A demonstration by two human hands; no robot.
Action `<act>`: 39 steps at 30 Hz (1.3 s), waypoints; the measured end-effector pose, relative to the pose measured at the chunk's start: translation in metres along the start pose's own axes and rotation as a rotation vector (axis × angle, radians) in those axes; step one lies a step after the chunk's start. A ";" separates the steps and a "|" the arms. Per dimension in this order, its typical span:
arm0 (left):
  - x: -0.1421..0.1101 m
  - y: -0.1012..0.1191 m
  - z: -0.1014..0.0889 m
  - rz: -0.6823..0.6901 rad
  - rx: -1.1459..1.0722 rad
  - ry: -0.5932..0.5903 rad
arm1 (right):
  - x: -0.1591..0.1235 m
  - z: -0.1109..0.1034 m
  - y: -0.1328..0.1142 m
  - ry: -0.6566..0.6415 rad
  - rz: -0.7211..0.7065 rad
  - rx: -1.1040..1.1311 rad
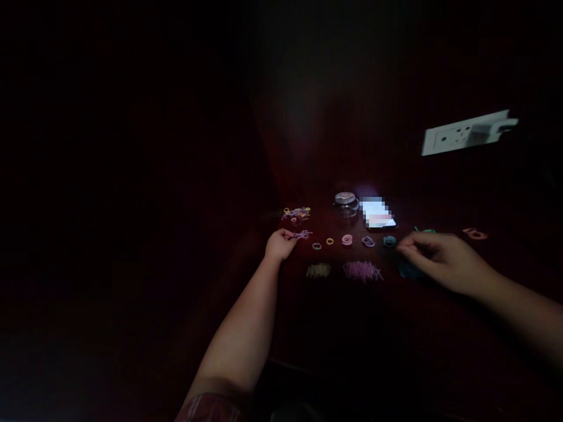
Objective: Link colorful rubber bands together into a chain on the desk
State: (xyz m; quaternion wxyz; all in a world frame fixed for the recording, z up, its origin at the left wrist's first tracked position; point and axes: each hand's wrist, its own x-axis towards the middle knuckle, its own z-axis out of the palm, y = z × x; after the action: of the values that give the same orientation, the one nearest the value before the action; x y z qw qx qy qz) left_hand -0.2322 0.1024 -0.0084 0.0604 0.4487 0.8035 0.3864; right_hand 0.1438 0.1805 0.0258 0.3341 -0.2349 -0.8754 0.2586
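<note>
My left hand [280,245] is closed in a pinch on a small bunch of pale purple elastic bands [303,234], which fan out to the right of the fingertips. My right hand [448,261] has thumb and forefinger together beside a little group of teal bands [389,241]. Whatever is between those fingertips, if anything, is too small to make out. Along a row between the hands lie a dark multicoloured ring [316,246], a yellow ring [330,241], pink rings [347,240] and lilac rings [368,241].
Behind the row stand a clear round jar [346,205] and a lit phone [377,212]. Mixed bands [297,214] lie at the back left. A yellowish heap [318,270] and a purple heap [363,270] are nearer. Orange bands [475,234] lie right; a socket [457,138] is on the wall.
</note>
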 end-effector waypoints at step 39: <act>-0.093 0.126 0.011 1.055 -0.292 -0.282 | -0.006 0.018 -0.031 -0.056 -0.126 0.106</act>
State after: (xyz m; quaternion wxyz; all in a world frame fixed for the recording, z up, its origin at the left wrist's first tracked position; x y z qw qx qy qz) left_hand -0.0874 0.0751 0.0458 0.0272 0.8238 0.3929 0.4078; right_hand 0.1274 0.1484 0.0300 0.3371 -0.1538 -0.8825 0.2896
